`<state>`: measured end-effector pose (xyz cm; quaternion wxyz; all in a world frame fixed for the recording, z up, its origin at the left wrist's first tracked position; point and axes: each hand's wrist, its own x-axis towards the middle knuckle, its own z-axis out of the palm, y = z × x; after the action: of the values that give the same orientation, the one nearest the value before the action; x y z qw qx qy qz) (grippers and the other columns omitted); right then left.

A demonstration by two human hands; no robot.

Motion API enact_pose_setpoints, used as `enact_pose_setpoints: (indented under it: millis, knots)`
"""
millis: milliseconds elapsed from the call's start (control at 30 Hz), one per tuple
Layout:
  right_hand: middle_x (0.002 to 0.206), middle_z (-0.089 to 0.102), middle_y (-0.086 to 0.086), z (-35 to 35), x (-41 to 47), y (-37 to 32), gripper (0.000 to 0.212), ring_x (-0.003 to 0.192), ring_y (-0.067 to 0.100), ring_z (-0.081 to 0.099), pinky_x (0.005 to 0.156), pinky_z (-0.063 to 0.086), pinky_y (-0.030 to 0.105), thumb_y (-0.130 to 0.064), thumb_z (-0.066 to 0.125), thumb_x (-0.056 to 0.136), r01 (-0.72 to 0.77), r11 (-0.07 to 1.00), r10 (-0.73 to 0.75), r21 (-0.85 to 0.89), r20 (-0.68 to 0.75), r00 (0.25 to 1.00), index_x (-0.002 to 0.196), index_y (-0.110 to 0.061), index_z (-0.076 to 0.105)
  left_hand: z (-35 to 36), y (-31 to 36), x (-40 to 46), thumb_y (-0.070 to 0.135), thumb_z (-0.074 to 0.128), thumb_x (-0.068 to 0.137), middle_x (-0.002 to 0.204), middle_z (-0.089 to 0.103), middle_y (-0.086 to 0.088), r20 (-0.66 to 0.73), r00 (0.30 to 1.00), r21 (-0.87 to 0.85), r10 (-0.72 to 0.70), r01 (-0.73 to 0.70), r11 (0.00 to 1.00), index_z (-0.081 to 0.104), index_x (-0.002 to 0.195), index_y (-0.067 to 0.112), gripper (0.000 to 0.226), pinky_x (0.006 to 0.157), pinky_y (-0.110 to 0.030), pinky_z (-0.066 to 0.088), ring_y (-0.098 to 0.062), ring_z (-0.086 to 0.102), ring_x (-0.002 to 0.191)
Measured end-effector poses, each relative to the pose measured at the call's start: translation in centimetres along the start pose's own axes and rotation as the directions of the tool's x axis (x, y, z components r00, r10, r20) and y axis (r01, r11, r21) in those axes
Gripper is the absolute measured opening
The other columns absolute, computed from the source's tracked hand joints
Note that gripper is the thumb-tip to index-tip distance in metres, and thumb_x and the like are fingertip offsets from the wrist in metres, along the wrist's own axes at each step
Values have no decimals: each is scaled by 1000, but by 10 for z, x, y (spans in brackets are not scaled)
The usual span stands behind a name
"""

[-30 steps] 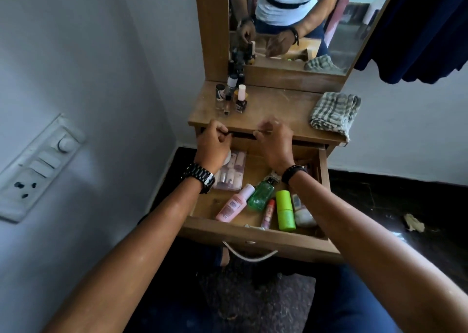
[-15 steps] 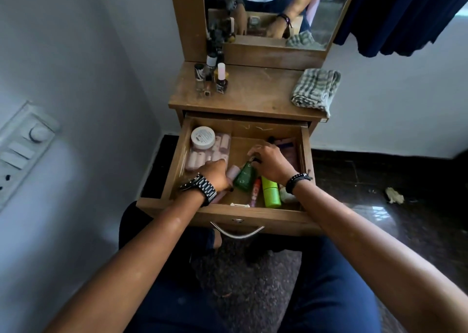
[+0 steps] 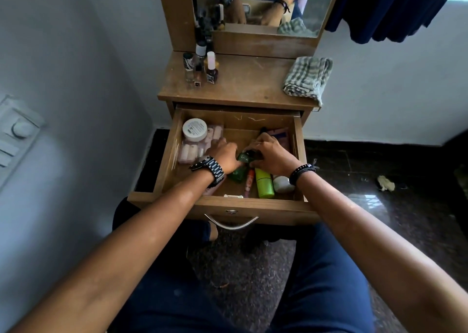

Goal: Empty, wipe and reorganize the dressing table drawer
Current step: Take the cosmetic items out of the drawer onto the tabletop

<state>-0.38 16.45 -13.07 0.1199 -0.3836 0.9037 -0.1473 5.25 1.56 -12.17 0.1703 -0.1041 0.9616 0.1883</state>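
The wooden drawer [image 3: 228, 207] of the dressing table [image 3: 240, 84] stands pulled out over my lap. Both hands are inside it. My right hand [image 3: 272, 155] grips the top of a green bottle [image 3: 238, 174] at the drawer's middle. My left hand [image 3: 224, 154] is curled right beside it, over a pink bottle [image 3: 211, 189] that shows below my watch; whether it grips the bottle is hidden. Also in the drawer are a white jar [image 3: 195, 129], a pink packet [image 3: 191, 151], a lime-green tube [image 3: 264, 185], a thin red tube [image 3: 249, 183] and a white round container [image 3: 282, 184].
Nail polish bottles [image 3: 202, 66] stand at the tabletop's back left, and a folded checked cloth [image 3: 307, 79] lies at its right edge. The mirror [image 3: 266, 3] rises behind. A wall with a switch panel [image 3: 17, 135] is close on the left; a dark curtain [image 3: 392, 8] hangs upper right.
The drawer has been pulled fully out from half-open. Both hands went from its back edge down into it, and the right hand has closed on the green bottle.
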Motion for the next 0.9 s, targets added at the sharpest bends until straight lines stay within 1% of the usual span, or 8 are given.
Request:
enact_pose_setpoints:
  millis: [67, 133, 300, 433, 567, 633, 733, 900]
  knots:
    - [121, 58, 3, 4, 1, 4, 41, 115, 24, 44, 104, 35, 38, -21, 68, 81, -22, 999, 23, 31, -28, 999, 121, -15, 61, 3, 5, 5, 41, 62, 85, 143, 34, -20, 33, 999, 48, -27, 25, 999, 50, 123, 7, 52, 108, -44, 32, -38, 29, 133]
    - [122, 60, 4, 8, 4, 6, 37, 112, 25, 47, 102, 38, 37, -19, 68, 81, -51, 997, 54, 56, -53, 997, 117, -13, 62, 3, 8, 8, 39, 64, 85, 141, 38, -19, 47, 998, 48, -42, 40, 998, 50, 124, 5, 54, 105, -42, 34, -36, 33, 132]
    - [112, 64, 13, 9, 16, 11, 26, 105, 28, 57, 92, 42, 30, -7, 59, 85, -176, 977, 194, 119, -162, 967, 110, -10, 65, -2, 14, 7, 44, 68, 79, 135, 48, -17, 43, 997, -77, -62, 66, 995, 52, 123, 1, 63, 96, -34, 38, -32, 44, 125]
    - [120, 56, 17, 8, 24, 14, 33, 107, 34, 56, 97, 46, 36, -7, 59, 85, -221, 972, 230, 82, -131, 964, 118, -13, 64, -1, 14, 5, 47, 67, 79, 131, 49, -17, 37, 994, -154, -99, 104, 983, 50, 121, 2, 64, 83, -31, 38, -31, 47, 119]
    - [124, 47, 20, 4, 31, 13, 37, 115, 39, 50, 102, 43, 41, -7, 56, 88, -216, 976, 214, -24, -61, 975, 124, -14, 60, -5, 9, 7, 52, 63, 78, 122, 57, -14, 13, 989, -246, -148, 147, 958, 51, 121, 3, 66, 70, -28, 40, -28, 57, 105]
    - [126, 45, 21, 2, 34, 12, 34, 118, 39, 46, 106, 38, 40, -13, 53, 91, -203, 974, 202, -105, -21, 979, 124, -8, 59, -8, 5, 7, 55, 62, 77, 121, 59, -15, -26, 984, -277, -175, 161, 947, 53, 120, 3, 69, 72, -28, 43, -29, 58, 106]
    - [129, 43, 19, 1, 38, 10, 32, 118, 38, 45, 106, 38, 41, -15, 47, 95, -170, 967, 172, -191, -6, 985, 123, -9, 59, -12, 1, 5, 53, 66, 73, 126, 58, -16, -77, 979, -375, -188, 146, 915, 50, 124, 4, 72, 89, -37, 50, -31, 57, 111]
    - [133, 43, 10, -13, 37, 13, 33, 121, 33, 39, 101, 39, 43, -24, 55, 90, -65, 959, 84, -276, 57, 995, 120, -14, 60, -16, -4, 2, 41, 69, 77, 121, 60, -13, -170, 962, -517, -214, 98, 850, 52, 120, 5, 58, 84, -31, 45, -27, 58, 107]
